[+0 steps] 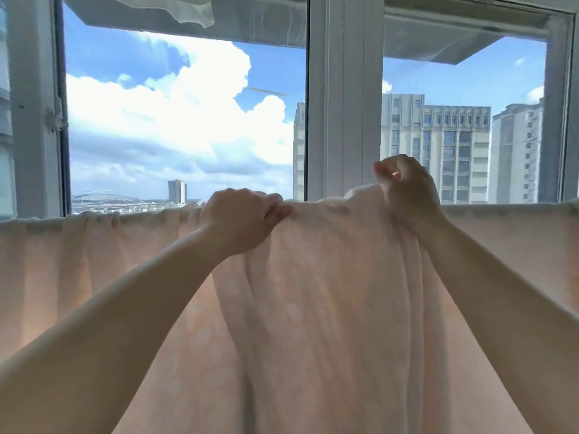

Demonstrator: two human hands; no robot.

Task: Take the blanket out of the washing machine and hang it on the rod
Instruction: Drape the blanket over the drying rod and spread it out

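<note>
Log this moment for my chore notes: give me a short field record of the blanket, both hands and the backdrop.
blanket: pale pink, draped along a horizontal line in front of the window, bunched in the middle
rod: hidden under the fabric
left hand: grips the bunched top edge
right hand: grips a raised fold
window: behind, showing sky and tower blocks

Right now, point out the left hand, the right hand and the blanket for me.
left hand (242,220), head view, back of the hand.
right hand (407,186), head view, back of the hand.
blanket (316,277), head view, bunched folds hanging between the arms.
</note>
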